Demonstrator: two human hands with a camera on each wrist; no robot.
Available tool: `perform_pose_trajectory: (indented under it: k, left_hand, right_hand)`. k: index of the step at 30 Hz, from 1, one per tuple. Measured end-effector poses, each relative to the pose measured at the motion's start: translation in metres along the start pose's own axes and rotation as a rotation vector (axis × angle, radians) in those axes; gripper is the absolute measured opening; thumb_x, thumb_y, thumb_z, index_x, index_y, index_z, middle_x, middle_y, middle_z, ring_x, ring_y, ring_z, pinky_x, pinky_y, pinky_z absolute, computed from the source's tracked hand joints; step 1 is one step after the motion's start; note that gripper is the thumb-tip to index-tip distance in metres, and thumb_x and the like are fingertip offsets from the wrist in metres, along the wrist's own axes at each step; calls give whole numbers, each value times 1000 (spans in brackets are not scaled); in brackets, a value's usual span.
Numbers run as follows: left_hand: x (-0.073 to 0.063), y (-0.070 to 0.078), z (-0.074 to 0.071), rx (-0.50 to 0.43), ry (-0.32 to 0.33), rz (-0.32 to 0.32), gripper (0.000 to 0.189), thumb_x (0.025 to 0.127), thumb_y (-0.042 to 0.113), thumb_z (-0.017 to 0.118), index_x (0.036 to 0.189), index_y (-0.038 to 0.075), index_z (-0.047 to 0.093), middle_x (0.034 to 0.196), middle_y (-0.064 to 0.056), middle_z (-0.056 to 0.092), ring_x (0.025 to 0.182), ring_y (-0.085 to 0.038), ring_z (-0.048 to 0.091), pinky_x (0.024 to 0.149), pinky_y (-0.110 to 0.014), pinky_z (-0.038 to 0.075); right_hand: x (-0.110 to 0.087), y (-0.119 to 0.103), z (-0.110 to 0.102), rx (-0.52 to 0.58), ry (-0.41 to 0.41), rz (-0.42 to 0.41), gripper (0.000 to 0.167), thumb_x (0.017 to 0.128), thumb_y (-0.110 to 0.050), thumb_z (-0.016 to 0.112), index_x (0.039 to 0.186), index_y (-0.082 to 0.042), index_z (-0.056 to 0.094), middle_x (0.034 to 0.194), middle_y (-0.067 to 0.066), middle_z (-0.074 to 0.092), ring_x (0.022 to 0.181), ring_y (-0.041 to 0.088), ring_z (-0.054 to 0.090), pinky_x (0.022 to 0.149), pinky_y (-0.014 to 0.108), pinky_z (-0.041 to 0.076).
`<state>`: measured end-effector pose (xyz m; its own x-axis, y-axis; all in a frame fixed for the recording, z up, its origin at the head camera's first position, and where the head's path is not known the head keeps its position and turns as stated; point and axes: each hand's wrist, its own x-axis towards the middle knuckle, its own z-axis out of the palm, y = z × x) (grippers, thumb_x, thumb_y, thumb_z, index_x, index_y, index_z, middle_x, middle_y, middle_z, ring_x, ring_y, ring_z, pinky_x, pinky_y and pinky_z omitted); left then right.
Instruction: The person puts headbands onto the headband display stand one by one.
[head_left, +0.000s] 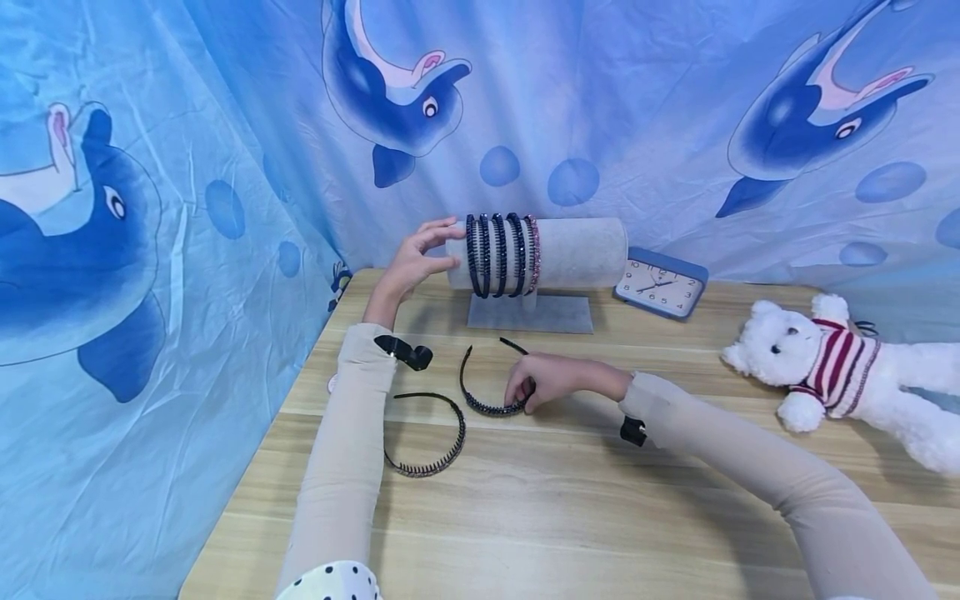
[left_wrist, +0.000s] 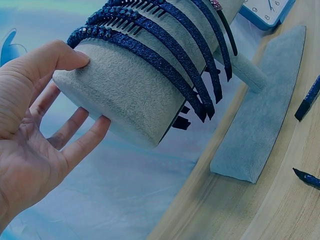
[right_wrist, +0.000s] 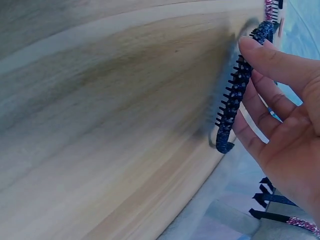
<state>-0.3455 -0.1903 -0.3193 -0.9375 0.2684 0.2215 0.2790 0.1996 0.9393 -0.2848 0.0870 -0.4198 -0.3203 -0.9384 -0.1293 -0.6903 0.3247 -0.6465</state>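
At the back of the table, a grey padded headband stand [head_left: 579, 252] carries several headbands [left_wrist: 165, 47], mostly dark blue, plus a pink beaded one [head_left: 534, 257] on the right. My left hand [head_left: 411, 262] grips the left end of its roll, thumb on one side and fingertips on the other. In front of the stand, my right hand [head_left: 553, 379] pinches a dark blue beaded headband [right_wrist: 235, 92] with comb teeth, thumb against fingers. Its two ends point toward the stand. Another toothed headband [head_left: 431, 472] lies on the table to the left, its opening facing left.
A blue-framed clock [head_left: 663, 283] leans to the right of the stand. On the right side of the table lies a white teddy bear [head_left: 840, 367] in a striped sweater. Blue dolphin-print curtain [head_left: 525, 100] hangs behind and along the left of the wooden table [head_left: 517, 508].
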Motion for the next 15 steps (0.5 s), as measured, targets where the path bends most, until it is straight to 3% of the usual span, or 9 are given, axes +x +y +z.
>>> perform_pose_trajectory:
  k: [7,15]
  left_hand:
    - [13,-23,-4,-3,9,7,50,89,-4,72,137,-1,60,163,-2,37,146,-30,39,113,-43,49]
    - [14,-27,-4,2,28,14,47,89,-1,74,134,4,63,160,5,41,144,-26,41,113,-45,49]
  right_hand:
    - [-5,-17,-9,-4,0,-31,29,81,5,79,109,-2,77,94,9,71,86,16,66,78,21,58]
    - [-13,-36,-26,5,8,-7,27,85,4,74,111,-2,77,95,7,70,88,16,64,81,25,59]
